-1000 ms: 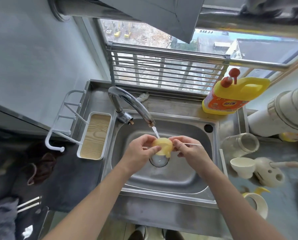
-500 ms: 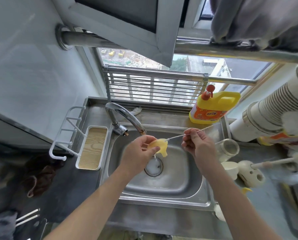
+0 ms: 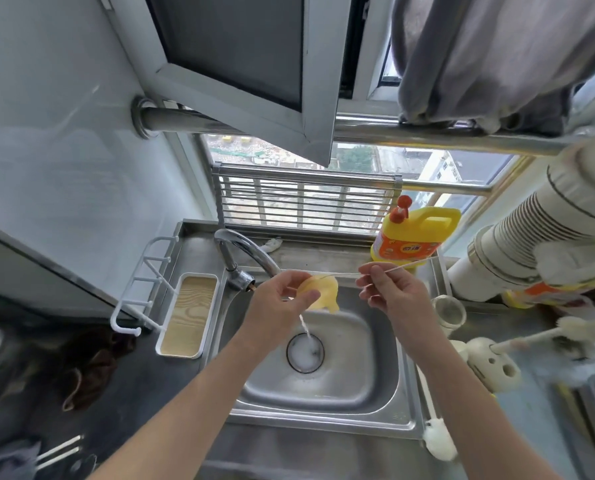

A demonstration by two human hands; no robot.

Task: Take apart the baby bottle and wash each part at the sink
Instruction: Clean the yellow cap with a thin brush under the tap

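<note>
While water (image 3: 305, 328) runs, left hand (image 3: 278, 303) fingers (image 3: 289, 278) gripping translucent yellow teat (image 3: 323, 292), right hand (image 3: 393, 292) pinching thin brush (image 3: 410, 264)

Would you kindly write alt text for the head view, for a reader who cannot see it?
Over a steel sink, the left hand holds a yellow bottle nipple while the right hand pinches a thin white stick reaching it. The tap runs; a detergent bottle stands behind.
</note>
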